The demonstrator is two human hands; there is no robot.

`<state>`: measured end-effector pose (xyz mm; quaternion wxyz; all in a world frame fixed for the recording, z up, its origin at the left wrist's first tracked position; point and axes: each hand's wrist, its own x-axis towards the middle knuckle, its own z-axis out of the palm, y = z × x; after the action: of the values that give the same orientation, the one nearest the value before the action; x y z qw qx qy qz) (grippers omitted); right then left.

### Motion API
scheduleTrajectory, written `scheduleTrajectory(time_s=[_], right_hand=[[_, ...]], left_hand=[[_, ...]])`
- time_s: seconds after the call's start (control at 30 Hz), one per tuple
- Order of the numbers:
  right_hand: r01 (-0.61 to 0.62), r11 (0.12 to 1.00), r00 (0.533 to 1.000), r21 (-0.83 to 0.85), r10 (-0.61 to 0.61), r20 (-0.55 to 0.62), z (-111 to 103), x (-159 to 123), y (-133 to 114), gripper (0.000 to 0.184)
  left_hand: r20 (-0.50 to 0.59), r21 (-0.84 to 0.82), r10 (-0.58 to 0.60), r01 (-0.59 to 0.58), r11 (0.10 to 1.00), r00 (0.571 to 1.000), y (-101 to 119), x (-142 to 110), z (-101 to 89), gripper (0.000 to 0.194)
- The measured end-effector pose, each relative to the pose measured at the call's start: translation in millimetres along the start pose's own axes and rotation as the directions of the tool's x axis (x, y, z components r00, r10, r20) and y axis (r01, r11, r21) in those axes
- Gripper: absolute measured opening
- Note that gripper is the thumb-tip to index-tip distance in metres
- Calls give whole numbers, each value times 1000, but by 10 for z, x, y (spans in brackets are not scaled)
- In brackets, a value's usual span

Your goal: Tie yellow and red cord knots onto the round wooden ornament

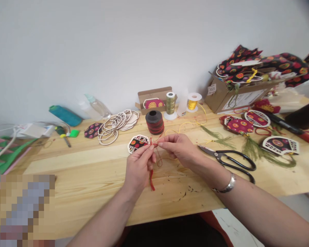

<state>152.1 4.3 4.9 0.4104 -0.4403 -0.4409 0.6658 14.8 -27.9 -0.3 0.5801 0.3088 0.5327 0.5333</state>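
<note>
My left hand [141, 161] pinches a red cord [151, 180], whose thicker tail hangs below the fingers. Close to its fingertips, my right hand [179, 147] pinches a thin red strand of the cord, and a small loop dangles between the hands. Just behind my left hand lies a wood-framed ornament [137, 142] with dark flowered fabric, partly covered by the fingers. Beyond the hands stands a spool of dark red thread [154, 123]. Black-handled scissors [229, 159] lie right of my right wrist.
Wooden frames [115, 123] are piled at the left back, near a teal thread cone [65, 115]. Green thread [170, 104] and yellow cord [193, 103] spools stand at the back. A cardboard box [237, 97] of fabric and several tasselled ornaments [280, 145] occupy the right.
</note>
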Motion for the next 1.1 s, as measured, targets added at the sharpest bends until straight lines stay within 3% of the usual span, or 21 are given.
scheduleTrajectory(time_s=[0.37,0.53,0.67,0.83,1.1], right_hand=[[-73,995,997,-71,71,-25,-17,28,42,17],[-99,993,991,58,104,-81,-33,23,-17,19],[-119,984,992,132,111,60,-34,-14,-76,19],[-91,993,978,70,76,193,-34,-31,-54,20],[-92,992,993,84,85,82,-7,-12,-42,13]], left_hand=[[-5,-53,-17,17,998,1000,7,30,-28,22],[42,-44,-68,70,997,997,23,15,-16,24],[72,-55,-99,103,993,993,24,6,-6,22],[99,-49,-95,100,994,991,21,-2,-8,24],[145,-22,-105,109,994,984,-17,8,-25,20]])
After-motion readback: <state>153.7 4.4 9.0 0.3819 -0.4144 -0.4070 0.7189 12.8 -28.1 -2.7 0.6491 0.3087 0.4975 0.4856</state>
